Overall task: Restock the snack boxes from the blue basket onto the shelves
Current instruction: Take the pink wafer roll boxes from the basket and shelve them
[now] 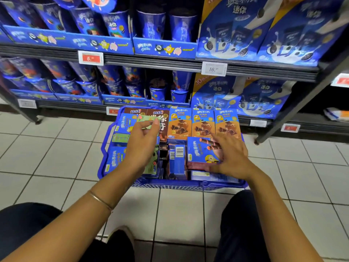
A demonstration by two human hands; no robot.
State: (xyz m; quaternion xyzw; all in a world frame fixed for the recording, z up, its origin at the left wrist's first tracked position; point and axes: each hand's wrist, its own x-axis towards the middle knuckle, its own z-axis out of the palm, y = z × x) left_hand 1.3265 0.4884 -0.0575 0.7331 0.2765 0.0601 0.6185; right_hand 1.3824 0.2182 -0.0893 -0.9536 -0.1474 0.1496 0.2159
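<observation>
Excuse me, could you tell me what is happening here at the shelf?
A person crouches over a blue basket on the tiled floor before the snack shelves. The left hand pinches a green box above the basket, while the right hand rests with spread fingers on a blue wafer-roll box inside it. The basket is full of boxes.

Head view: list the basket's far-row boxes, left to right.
first brown box, second brown box, first orange box, second orange box, third orange box; the green box in the left hand overlaps, left out.
</observation>
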